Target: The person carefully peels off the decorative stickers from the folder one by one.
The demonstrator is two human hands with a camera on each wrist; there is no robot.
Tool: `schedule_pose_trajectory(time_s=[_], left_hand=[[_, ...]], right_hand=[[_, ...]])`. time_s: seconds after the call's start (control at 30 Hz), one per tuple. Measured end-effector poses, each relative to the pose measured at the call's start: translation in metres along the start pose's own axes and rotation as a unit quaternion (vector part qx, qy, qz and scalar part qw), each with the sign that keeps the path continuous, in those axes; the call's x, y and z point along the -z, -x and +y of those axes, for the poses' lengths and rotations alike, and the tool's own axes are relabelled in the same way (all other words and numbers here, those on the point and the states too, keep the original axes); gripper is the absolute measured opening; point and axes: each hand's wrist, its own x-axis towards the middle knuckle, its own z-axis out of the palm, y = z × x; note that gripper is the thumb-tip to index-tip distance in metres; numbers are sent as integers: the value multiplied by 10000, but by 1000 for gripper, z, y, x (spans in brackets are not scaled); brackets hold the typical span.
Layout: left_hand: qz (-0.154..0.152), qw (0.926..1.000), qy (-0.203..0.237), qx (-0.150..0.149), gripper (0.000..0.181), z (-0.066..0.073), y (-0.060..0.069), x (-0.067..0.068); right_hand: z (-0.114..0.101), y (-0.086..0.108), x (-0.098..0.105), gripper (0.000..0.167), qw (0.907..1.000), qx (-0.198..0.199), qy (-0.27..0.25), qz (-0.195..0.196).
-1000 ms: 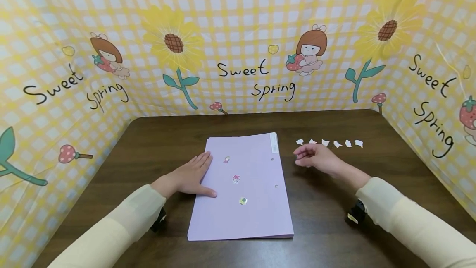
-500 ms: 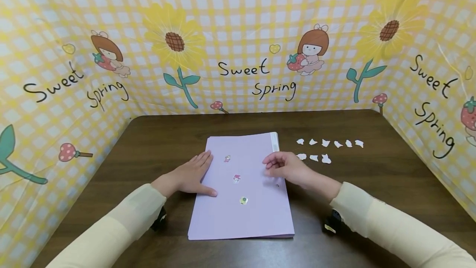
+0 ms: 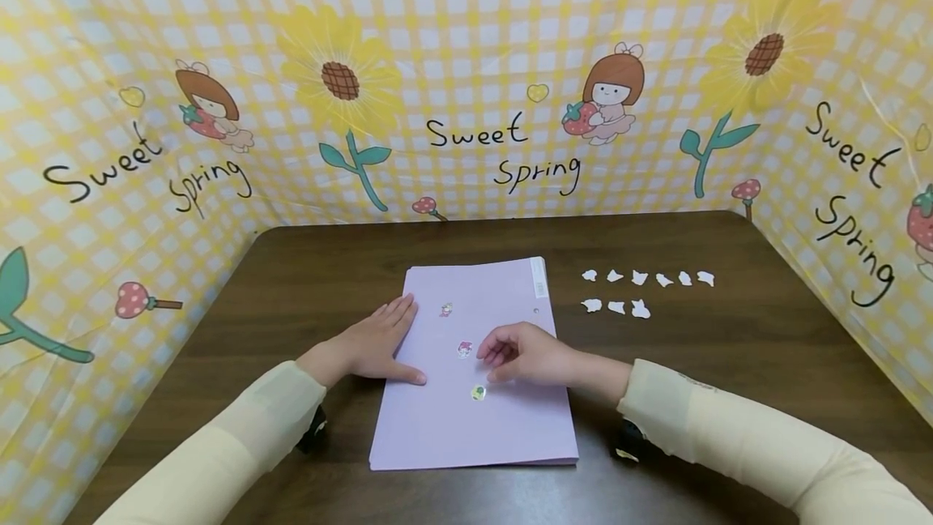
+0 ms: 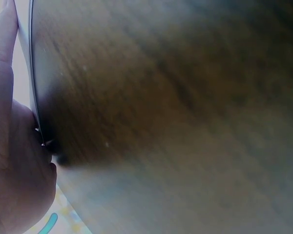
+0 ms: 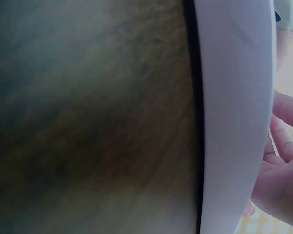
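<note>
A lilac folder lies on the brown table, with three small cartoon stickers on its cover: a pale pink one, a pink-and-white one and a yellow-green one. My left hand rests with straight fingers on the folder's left edge, thumb spread over the cover. Above the cover's right half is my right hand, fingers loosely bent and apart from the thumb, nothing visible between them. Its fingertips come close to the two lower stickers; contact cannot be told.
Small white irregular pieces lie right of the folder, several in a back row and three in a front row. A white label marks the folder's upper right corner. Yellow checked cloth surrounds the table.
My right hand has left the front row of white pieces and travelled left and nearer over the folder, uncovering that row. My left hand stays in place.
</note>
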Motion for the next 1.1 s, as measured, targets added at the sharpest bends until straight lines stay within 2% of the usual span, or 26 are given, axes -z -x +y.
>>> schedule_pose_trajectory(time_s=[0.17,0.3,0.57,1.1], left_hand=[[-16,10000,-60,18,125,-2,-2,-2],[-18,10000,-64,13,125,-2,-1,-2],[26,9999,-66,-73,124,1,0,0],[8,9999,-99,-78,123,0,0,0]], right_hand=[[-3,-2,-6,23,9985,219,411,-279],[-1,-3,-11,23,9957,241,808,-379],[2,-2,-15,18,9854,444,1569,-489],[1,-1,-17,13,9834,515,1685,-433]])
